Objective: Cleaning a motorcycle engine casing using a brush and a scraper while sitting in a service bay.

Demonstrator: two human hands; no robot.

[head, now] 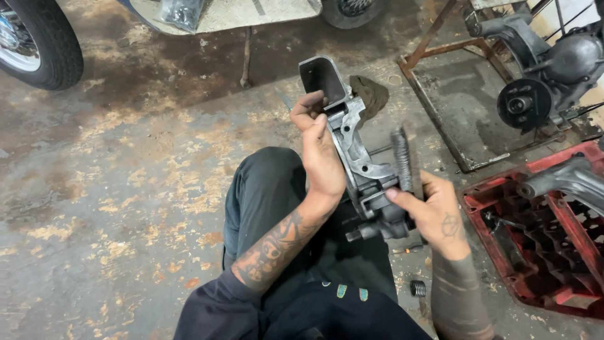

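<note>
Grey metal casting (352, 145) held up over the lap, wire brush (403, 160) against its side.

Left hand (321, 148) clenched around the casting's upper part, just below the open rectangular mouth. Right hand (434, 211) grasping the wire brush, thumb pressed along it, bristles touching the casting's right edge. Dark-trousered knee (264, 189) beneath. Stained concrete floor (126, 189) all around; red plastic crate (535, 252) just to the right, a small spring (418, 288) near it, a tyre (38, 41) far upper left.
</note>
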